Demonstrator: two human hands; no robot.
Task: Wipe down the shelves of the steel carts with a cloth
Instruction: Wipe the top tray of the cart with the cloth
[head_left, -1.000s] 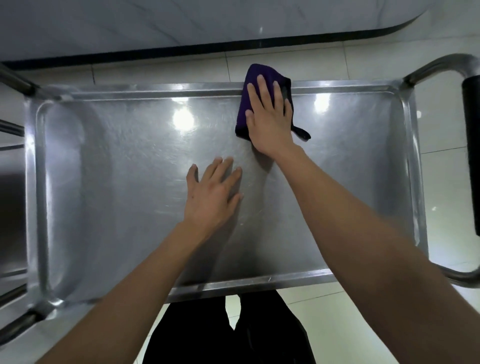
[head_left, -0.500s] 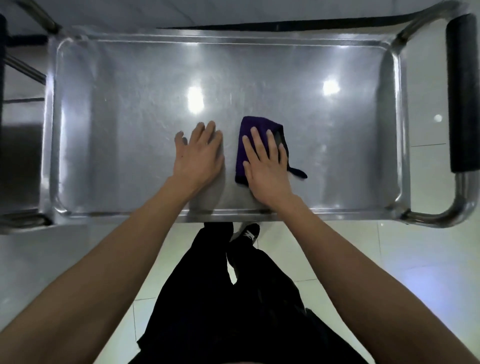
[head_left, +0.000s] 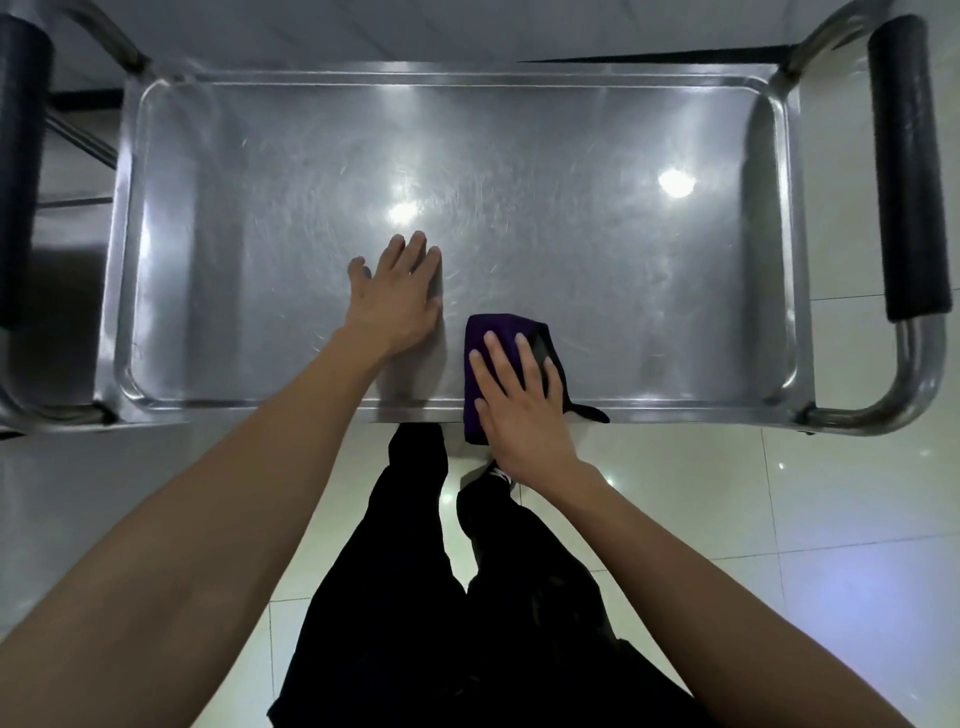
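Note:
The steel cart's top shelf (head_left: 571, 208) fills the upper half of the head view, shiny and scratched, with a raised rim all round. A folded purple cloth (head_left: 485, 338) lies at the shelf's near edge and hangs partly over the rim. My right hand (head_left: 522, 402) presses flat on the cloth with straight, spread fingers. My left hand (head_left: 397, 296) rests flat on the bare steel just left of the cloth, fingers straight.
A black-padded push handle (head_left: 909, 166) on a steel tube stands at the cart's right end. Another padded handle (head_left: 21, 171) of a neighbouring cart is at the far left. My dark trousers (head_left: 441, 597) and a shoe are below the near rim, on pale floor tiles (head_left: 831, 493).
My right hand has dragged the cloth from the shelf's far rim back to the near rim. The left hand has stayed flat on the steel. The camera has pulled back from the cart.

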